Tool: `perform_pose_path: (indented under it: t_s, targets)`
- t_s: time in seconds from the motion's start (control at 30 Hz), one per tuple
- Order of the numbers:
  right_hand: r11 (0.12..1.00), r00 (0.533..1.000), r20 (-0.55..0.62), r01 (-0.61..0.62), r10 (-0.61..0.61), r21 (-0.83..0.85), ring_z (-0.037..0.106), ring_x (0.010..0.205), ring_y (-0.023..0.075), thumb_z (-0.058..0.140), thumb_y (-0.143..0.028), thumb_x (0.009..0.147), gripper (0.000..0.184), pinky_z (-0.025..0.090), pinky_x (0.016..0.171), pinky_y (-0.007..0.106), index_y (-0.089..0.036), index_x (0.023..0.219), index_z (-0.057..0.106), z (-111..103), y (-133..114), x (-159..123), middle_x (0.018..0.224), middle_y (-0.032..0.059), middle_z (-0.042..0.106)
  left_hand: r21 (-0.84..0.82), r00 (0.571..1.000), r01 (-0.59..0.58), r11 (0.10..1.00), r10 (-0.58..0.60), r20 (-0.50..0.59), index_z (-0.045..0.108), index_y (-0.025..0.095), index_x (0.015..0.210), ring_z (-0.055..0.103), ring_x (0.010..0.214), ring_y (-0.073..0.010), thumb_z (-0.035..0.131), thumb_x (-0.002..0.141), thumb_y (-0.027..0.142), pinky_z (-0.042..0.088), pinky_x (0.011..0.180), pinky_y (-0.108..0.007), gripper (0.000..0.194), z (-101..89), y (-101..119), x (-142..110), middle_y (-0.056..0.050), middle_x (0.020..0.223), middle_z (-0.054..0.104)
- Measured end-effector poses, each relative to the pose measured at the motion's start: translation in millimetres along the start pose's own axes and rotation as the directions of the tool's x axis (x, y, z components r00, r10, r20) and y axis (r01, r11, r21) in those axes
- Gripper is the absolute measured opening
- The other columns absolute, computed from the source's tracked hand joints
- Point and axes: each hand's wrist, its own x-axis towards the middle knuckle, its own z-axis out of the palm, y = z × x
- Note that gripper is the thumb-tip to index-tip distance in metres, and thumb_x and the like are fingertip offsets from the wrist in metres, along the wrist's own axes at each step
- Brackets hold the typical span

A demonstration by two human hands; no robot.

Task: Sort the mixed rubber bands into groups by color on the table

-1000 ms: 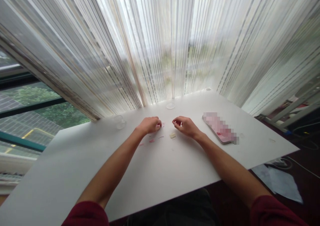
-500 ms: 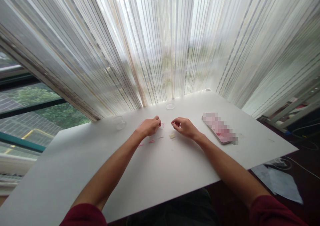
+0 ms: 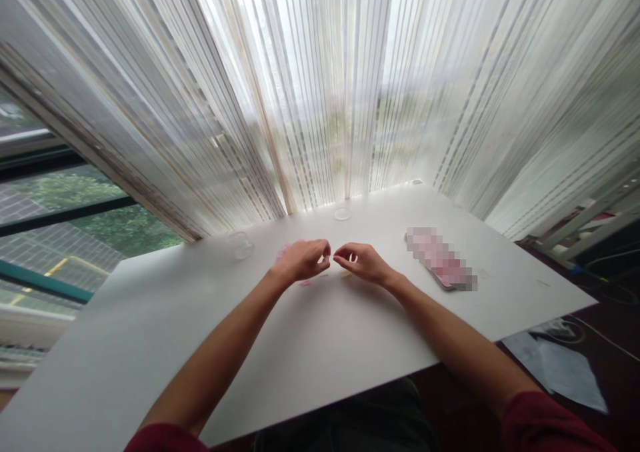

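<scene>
Over the middle of the white table (image 3: pixel 280 359), my left hand (image 3: pixel 306 260) is closed in a pinch, its fingertips pointing right. Facing it, my right hand (image 3: pixel 367 264) pinches too, the two sets of fingertips almost meeting. Whatever lies between the fingers is too small to make out. Small pink pieces (image 3: pixel 283 249) show behind my left hand, partly covered by it. A thin pink strip (image 3: pixel 305 283) lies just below that hand. Under my right hand a pale yellow piece (image 3: pixel 346 274) is mostly hidden.
Two clear round dishes or lids, a left one (image 3: pixel 242 247) and a farther one (image 3: pixel 343 214), sit toward the window side. A pink, partly blurred flat case (image 3: pixel 435 259) lies right of my right hand. Sheer striped curtains (image 3: pixel 320 105) hang along the table's far edge.
My left hand has shifted slightly right and down, and my right hand slightly left, bringing their fingertips close together. My right hand now covers most of the yellow piece.
</scene>
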Motion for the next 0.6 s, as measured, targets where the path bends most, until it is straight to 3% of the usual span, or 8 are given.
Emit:
perform_pose_path:
  t_s: [0.13, 0.3, 0.43, 0.6]
  targets:
    - [0.999, 1.0, 0.019, 0.01, -0.01, 0.041, 0.062, 0.064, 0.0125, 0.061, -0.025, 0.088, 0.012, 0.051, 0.064, 0.024, -0.018, 0.084, 0.07, 2, -6, -1, 0.074, 0.0016, 0.07, -0.164, 0.995, 0.007, 0.986, -0.023, -0.099, 0.066, 0.021, 0.095, 0.065, 0.08, -0.0196, 0.057, 0.086, 0.027, 0.048, 0.07, -0.028, 0.013, 3.1, 0, -11, -0.003, 0.086, 0.071]
    - [0.998, 0.999, 0.04, 0.034, -0.036, 0.052, 0.061, 0.065, 0.0126, 0.061, -0.025, 0.088, 0.013, 0.051, 0.064, 0.025, -0.017, 0.084, 0.07, 5, -13, -3, 0.074, 0.0024, 0.069, -0.473, 0.98, -0.052, 0.88, -0.045, -0.192, 0.067, 0.019, 0.101, 0.054, 0.061, -0.0123, 0.061, 0.084, 0.025, 0.044, 0.058, -0.024, 0.019, 13.4, -10, -31, -0.001, 0.082, 0.07]
    - [0.997, 0.995, 0.083, 0.045, -0.05, 0.067, 0.059, 0.063, 0.0119, 0.061, -0.024, 0.087, 0.012, 0.049, 0.062, 0.024, -0.017, 0.082, 0.07, 9, -18, -5, 0.071, 0.0015, 0.068, -0.53, 0.975, -0.048, 0.847, -0.075, -0.208, 0.071, 0.019, 0.091, 0.047, 0.053, -0.011, 0.06, 0.087, 0.031, 0.04, 0.054, -0.023, 0.016, 18.3, -11, -46, 0.0, 0.067, 0.065]
    - [0.996, 0.992, 0.119, 0.025, -0.035, 0.085, 0.057, 0.061, 0.0114, 0.062, -0.022, 0.083, 0.011, 0.048, 0.059, 0.023, -0.017, 0.079, 0.07, 13, -23, -7, 0.068, 0.0009, 0.067, -0.561, 0.967, -0.091, 0.823, -0.061, -0.247, 0.071, 0.019, 0.096, 0.049, 0.058, -0.01, 0.064, 0.081, 0.02, 0.043, 0.057, -0.022, 0.016, 19.0, -5, -59, -0.001, 0.086, 0.073]
